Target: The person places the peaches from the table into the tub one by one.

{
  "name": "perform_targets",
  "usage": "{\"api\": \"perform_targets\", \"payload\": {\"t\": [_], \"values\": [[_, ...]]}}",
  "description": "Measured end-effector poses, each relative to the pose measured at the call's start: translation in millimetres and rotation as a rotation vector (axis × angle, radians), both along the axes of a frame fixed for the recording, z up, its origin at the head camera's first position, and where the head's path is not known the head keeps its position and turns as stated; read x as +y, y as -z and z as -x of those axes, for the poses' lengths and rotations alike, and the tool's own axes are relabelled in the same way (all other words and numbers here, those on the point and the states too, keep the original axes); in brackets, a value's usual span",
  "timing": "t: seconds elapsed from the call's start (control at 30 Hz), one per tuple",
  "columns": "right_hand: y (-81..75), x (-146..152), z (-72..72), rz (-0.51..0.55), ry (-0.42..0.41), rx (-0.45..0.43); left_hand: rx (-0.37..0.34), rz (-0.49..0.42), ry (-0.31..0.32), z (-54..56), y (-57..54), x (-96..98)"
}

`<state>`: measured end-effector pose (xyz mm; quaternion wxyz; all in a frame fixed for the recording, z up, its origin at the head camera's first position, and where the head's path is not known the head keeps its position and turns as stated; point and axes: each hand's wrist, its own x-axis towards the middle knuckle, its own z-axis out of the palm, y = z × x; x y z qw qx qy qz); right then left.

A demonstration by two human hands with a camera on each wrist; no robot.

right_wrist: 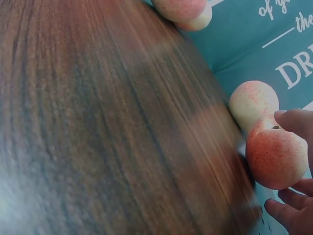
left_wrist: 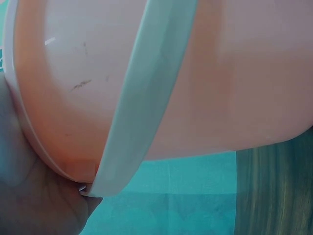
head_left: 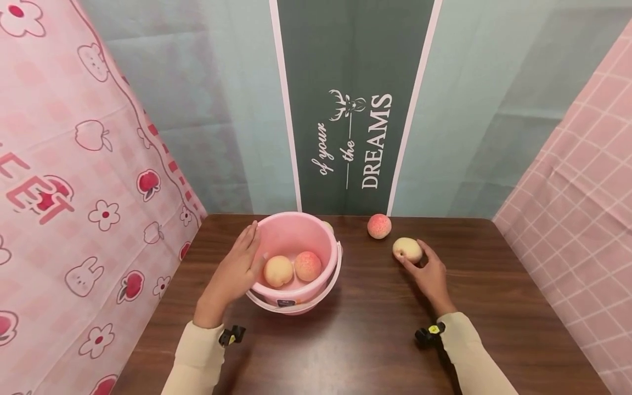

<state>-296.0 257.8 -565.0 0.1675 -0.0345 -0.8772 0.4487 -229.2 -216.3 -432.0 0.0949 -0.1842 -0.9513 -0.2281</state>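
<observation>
A pink bucket [head_left: 301, 227] stands on the table, with a yellowish peach [head_left: 278, 271] and a redder peach [head_left: 308, 266] inside. My left hand [head_left: 237, 269] rests at its left rim, fingers fairly straight; in the left wrist view the palm [left_wrist: 44, 196] lies against the rim beside the white handle [left_wrist: 142, 98]. Off to the right, my right hand [head_left: 429, 274] holds a pale peach [head_left: 407, 250] between thumb and fingers. The right wrist view shows this peach's blushed side [right_wrist: 276, 154]. Just beyond it sits a pink-red peach [head_left: 379, 226].
Part of a pale round thing [head_left: 328, 226] shows behind the bucket. Two more peaches [right_wrist: 181, 7] overlap at the top of the right wrist view. The brown wooden table [head_left: 375, 329] ends at a curtain [head_left: 449, 164] behind, with patterned cloths on both sides.
</observation>
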Motion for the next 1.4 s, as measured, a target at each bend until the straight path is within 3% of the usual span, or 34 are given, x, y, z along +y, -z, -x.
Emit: {"api": "perform_targets", "payload": {"t": [0.37, 0.53, 0.9, 1.4], "values": [[1.1, 1, 3.3, -0.017, 0.051, -0.056, 0.009, -0.007, 0.009, 0.5, -1.1, 2.8], [1.2, 3, 5.2, -0.027, 0.054, -0.054, -0.029, -0.009, 0.003, 0.1, 0.6, 3.3], [2.2, 5, 11.4, 0.020, 0.035, -0.025, -0.010, -0.005, 0.002, 2.8, -3.7, 2.5], [1.1, 5, 5.4, 0.035, 0.078, -0.033, -0.027, 0.004, -0.001, 1.8, -3.0, 1.6]]}}
